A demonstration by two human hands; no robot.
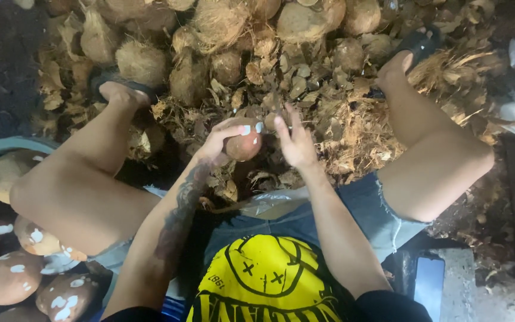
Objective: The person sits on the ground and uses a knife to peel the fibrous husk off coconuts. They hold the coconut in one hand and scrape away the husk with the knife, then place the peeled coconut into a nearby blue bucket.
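Note:
My left hand (219, 143) grips a small peeled brown coconut (244, 144) with white patches, held above the husk litter between my knees. My right hand (296, 140) is right next to the coconut's right side, fingers raised and pinching at a small brown piece near its top; whether it holds a tool I cannot tell. Both forearms reach forward over my lap, the left one tattooed.
A heap of unpeeled hairy coconuts (210, 36) and torn husk (353, 125) fills the ground ahead. Several peeled coconuts (13, 274) lie in a basin (7, 144) at the left. A dark phone (429, 285) rests at the lower right. My feet in sandals flank the pile.

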